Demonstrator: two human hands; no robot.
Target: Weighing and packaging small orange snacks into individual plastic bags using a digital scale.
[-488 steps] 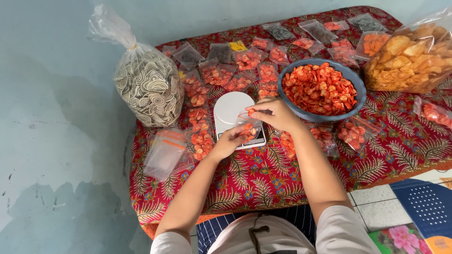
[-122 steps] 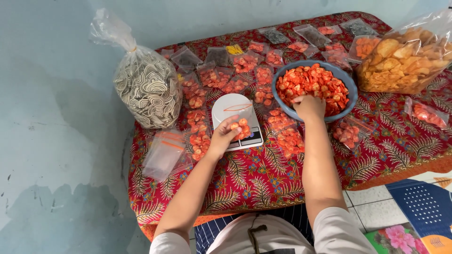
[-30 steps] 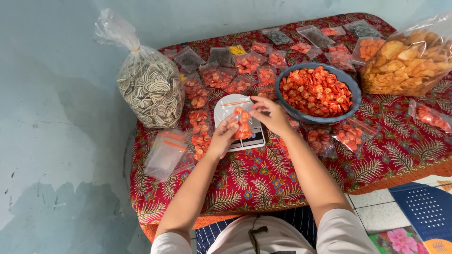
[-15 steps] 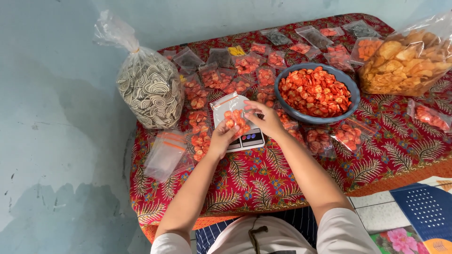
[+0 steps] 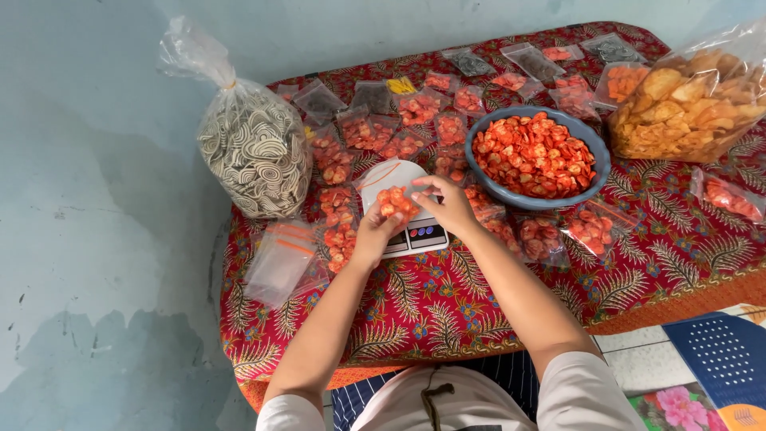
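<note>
Small bag [image 5: 392, 194] of orange chips sits over the white scale [image 5: 403, 209], mid tabletop [image 5: 447, 303]. Left hand [image 5: 373, 231] grips its lower edge, right hand [image 5: 447, 206] pinches the right side w/ fingertips; both grips clenched on it. Bag's long axis runs away from the body, zip end far. Blue bowl [image 5: 594, 172] just right, nearer the right hand.

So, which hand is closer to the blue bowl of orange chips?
Right. The right hand is beside the blue bowl, at its near-left rim; the left hand is farther left, over the scale.
</note>
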